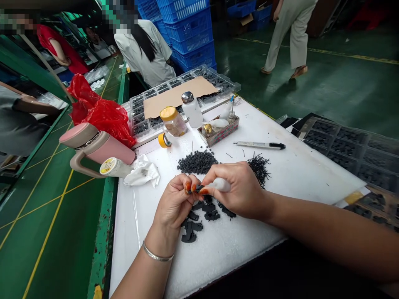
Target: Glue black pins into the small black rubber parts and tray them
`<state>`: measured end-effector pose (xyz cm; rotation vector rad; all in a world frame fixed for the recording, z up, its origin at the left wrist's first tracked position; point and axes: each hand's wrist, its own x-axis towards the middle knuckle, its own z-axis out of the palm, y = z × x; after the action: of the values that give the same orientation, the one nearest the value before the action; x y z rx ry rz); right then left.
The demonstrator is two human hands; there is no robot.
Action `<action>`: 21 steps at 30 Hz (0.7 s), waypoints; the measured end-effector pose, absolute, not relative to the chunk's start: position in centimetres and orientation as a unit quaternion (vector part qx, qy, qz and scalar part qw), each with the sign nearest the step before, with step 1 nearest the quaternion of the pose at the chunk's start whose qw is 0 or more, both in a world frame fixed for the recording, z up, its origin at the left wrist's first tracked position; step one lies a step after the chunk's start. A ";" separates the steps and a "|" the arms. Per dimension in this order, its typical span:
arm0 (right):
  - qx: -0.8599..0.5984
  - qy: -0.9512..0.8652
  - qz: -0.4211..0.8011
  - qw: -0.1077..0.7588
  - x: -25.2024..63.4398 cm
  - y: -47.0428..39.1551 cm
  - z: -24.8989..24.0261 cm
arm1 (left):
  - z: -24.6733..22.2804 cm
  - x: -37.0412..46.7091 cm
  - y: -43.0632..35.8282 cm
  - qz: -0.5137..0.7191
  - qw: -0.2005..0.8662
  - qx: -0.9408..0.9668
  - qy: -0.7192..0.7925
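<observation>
My left hand (174,201) pinches a small black part (199,188) between thumb and fingertips. In my right hand (245,187) is a small white squeeze bottle (221,184), its tip end at the black part; the fingers hide whether the two touch. Below both hands lie several loose black curved pieces (212,214) on the white work board (224,253). Just beyond my fingers is a heap of tiny black rings (198,161). A pile of thin black pins (259,168) lies behind my right hand.
A pink flask (115,150), crumpled tissue (142,171), yellow-lidded jar (174,122), pump bottle (192,112), small box of bottles (222,133) and pen (258,145) surround the work. Compartment trays stand behind (137,110) and right (349,141). Other people are beyond the board.
</observation>
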<state>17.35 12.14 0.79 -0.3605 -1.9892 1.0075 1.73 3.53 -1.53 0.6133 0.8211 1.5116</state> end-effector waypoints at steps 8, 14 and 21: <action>-0.115 -0.806 0.373 0.445 17.3 12.2 0.6 | -1.5 1.7 3.7 0.649 0.615 0.272 0.356; -0.120 -0.812 0.358 0.445 17.3 12.3 0.6 | -1.6 1.7 3.7 0.647 0.616 0.268 0.361; -0.123 -0.813 0.354 0.445 17.2 12.3 0.5 | -1.7 1.6 3.7 0.644 0.618 0.269 0.361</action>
<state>17.22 12.26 0.49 -0.3046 -2.0153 0.8762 1.56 3.74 -1.67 0.6185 0.8298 1.4830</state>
